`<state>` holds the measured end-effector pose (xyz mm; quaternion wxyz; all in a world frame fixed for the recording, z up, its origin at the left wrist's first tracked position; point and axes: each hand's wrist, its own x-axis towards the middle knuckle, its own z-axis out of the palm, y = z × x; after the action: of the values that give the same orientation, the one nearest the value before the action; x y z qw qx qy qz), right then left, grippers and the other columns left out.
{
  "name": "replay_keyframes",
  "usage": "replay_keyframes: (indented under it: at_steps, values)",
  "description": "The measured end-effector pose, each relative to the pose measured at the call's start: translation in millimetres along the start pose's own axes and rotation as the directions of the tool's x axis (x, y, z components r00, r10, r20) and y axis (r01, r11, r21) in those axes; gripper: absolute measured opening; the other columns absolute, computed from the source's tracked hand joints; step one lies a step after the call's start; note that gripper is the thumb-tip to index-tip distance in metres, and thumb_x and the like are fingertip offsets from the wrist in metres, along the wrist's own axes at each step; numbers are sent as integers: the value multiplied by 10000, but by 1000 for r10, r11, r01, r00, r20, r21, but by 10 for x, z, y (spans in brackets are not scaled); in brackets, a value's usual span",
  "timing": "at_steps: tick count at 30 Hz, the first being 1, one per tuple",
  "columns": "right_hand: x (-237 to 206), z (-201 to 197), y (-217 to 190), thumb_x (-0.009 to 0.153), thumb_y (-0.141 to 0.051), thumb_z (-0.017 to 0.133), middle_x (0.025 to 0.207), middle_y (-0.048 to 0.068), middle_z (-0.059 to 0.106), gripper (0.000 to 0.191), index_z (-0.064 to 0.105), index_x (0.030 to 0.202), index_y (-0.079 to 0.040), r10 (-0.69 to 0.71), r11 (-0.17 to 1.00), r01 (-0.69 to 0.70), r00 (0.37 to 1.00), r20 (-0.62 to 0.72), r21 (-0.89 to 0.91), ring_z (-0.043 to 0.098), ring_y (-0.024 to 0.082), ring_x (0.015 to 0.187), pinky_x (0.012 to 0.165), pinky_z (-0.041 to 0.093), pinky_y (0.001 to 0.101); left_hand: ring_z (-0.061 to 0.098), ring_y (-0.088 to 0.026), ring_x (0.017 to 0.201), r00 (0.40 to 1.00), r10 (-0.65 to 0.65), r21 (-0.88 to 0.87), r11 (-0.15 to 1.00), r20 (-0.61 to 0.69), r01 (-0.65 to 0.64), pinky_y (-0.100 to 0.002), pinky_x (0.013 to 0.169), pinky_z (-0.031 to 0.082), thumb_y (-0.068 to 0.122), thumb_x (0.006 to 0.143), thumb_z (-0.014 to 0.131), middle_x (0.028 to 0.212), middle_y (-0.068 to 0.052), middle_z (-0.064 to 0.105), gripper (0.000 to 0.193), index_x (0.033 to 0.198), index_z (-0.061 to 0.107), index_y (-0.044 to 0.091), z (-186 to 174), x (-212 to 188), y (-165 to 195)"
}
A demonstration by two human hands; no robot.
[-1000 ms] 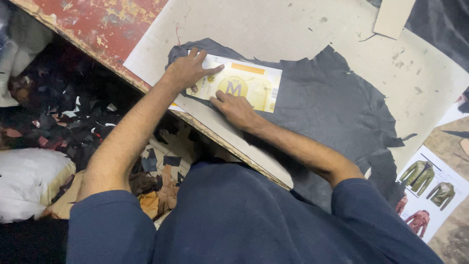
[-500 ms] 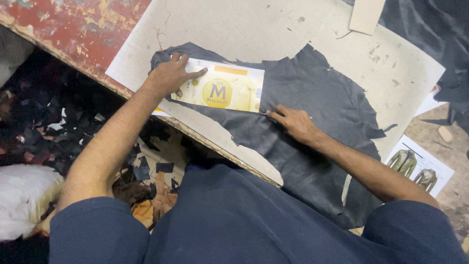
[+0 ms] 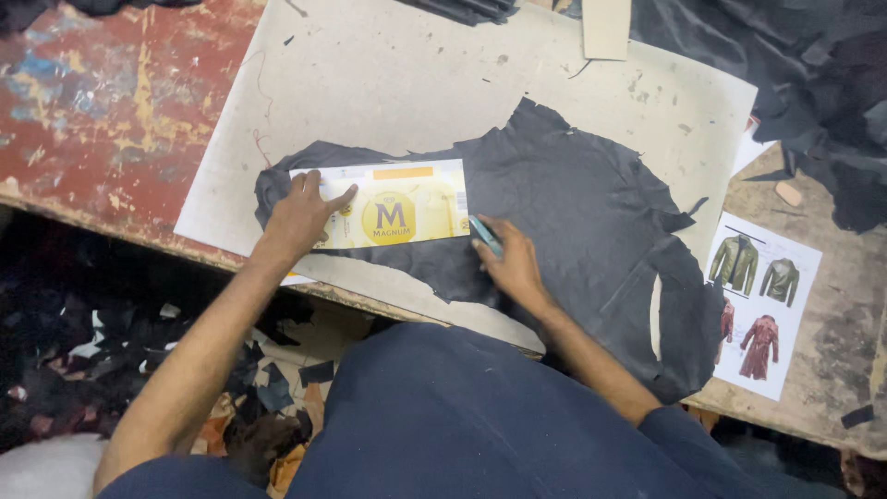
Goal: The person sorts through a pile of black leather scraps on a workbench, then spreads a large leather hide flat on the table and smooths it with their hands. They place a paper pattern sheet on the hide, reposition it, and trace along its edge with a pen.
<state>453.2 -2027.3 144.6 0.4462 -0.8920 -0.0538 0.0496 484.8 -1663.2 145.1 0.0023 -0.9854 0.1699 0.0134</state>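
On the pale board that covers much of the worktop, a ragged piece of dark leather lies spread flat, its far edge reaching toward the board's right side and its near edge hanging a little over the front. A yellow cardboard template, a long rectangle cut from a printed box, sits on the left part of the leather. The left hand lies flat on the template's left end, fingers spread and pressing down, which seems meant to stop the card from sliding on the smooth hide. The right hand is at the template's right end, its fingers pinched around a small pale-blue marking tool whose tip touches the leather just beside the card's corner; held that way it can run along the card's edge as a guide. To the right, a printed sheet with pictures of jackets rests partly under the leather, within easy sight as a reference. Leather scraps litter the floor below the worktop's front edge.
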Motion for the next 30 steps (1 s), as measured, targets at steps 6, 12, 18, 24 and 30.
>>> replay_keyframes:
  at_steps: [6,12,18,24,30]
  values:
    - [-18,485,-254,866,-45,743,1269,142,648,520,600,1365,-10,18,977,41,962,-271,208,695,152,783,602,555,277,529,-371,1227,993,-78,-55,996,-89,73,-392,845,602,58,817,810,1360,-220,495,758,1516,551,195,-16,-84,293]
    - [-210,612,-813,970,-84,780,1020,219,630,485,656,1414,67,33,815,-26,999,-2,579,545,69,677,569,446,230,543,-425,1290,858,-164,-277,960,-487,26,-451,1003,569,284,780,662,1420,-317,494,799,1474,519,-86,-50,-194,974]
    - [-167,584,-985,921,-372,646,1201,-72,638,663,385,1424,-29,68,668,-121,992,102,734,699,46,583,515,602,201,676,-280,1146,599,-797,-985,-24,-83,-168,-380,985,581,268,1122,514,1293,-244,637,447,1375,532,-100,-170,-263,1061]
    - [11,78,-176,985,-120,717,810,46,614,379,522,1261,52,359,753,-67,875,-324,655,478,57,482,386,367,217,666,-275,1206,913,-130,-729,-649,388,217,-406,955,578,320,990,537,1313,-151,580,507,1388,389,43,-21,157,1616]
    - [221,-821,939,952,19,777,1248,183,722,491,554,1389,34,0,1000,-4,802,-597,-6,704,184,1084,897,545,300,717,-268,1167,984,176,-911,400,-32,-101,-410,1008,590,192,956,705,1300,-132,715,344,1254,726,21,191,264,1625]
